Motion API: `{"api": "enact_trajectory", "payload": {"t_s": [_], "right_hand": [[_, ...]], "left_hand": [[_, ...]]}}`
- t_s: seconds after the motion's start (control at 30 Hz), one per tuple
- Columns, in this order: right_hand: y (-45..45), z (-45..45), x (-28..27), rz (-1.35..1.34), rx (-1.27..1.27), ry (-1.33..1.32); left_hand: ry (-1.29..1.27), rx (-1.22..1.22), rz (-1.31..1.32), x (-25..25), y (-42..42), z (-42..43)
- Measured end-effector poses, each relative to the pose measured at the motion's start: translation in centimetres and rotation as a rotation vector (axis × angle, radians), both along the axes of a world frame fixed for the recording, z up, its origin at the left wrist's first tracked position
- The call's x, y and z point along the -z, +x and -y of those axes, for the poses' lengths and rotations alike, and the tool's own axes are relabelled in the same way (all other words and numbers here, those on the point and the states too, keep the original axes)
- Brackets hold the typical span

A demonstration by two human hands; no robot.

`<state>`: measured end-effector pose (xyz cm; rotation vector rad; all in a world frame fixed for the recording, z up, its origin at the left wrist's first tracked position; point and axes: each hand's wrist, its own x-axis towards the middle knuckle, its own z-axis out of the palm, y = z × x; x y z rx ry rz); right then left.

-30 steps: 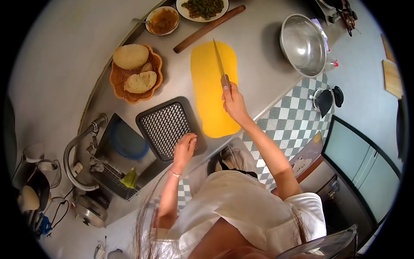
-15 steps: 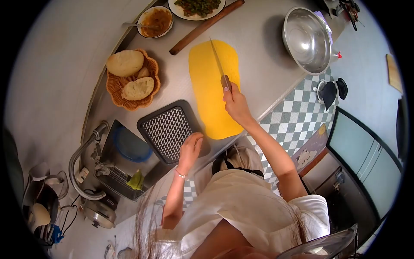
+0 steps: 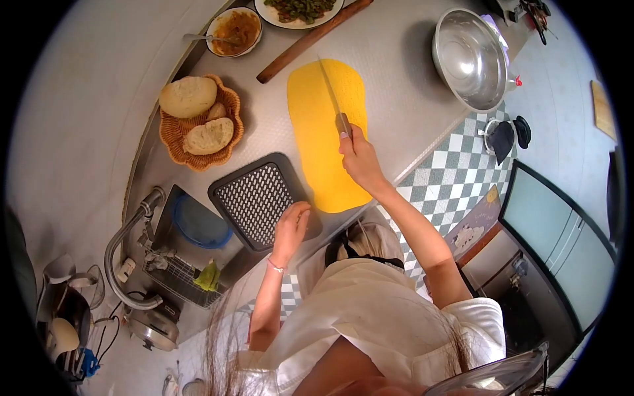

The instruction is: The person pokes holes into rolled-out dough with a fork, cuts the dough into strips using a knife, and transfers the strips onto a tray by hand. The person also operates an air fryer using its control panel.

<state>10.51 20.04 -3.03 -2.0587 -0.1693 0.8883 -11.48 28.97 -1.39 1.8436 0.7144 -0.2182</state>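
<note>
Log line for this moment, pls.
right hand: holds brown-handled metal knife, blade over flat yellow dough sheet | left hand: at dark rectangular perforated tray, contact unclear, nothing visibly held

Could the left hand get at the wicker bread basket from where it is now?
Probably yes. The left hand seems empty, and only the low, dark patterned baking tray lies between it and the wicker bread basket; reaching across that tray looks unobstructed.

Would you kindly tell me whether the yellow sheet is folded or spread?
Spread: the yellow sheet lies flat and elongated, showing no folds.
</note>
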Motion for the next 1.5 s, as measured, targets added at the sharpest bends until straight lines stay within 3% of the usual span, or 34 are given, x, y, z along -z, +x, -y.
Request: {"api": "enact_trajectory", "payload": {"t_s": [1.33,1.5], "right_hand": [[0.5,-2.2,-2.6,-0.053,-0.047,-0.177],[0.1,-1.9,-1.8,0.049,-0.081,-0.180]], "left_hand": [[-0.004,0.032,0.031,0.6,-0.3,-0.7],[-0.016,0.034,0.039,0.7,-0.4,-0.7]]}}
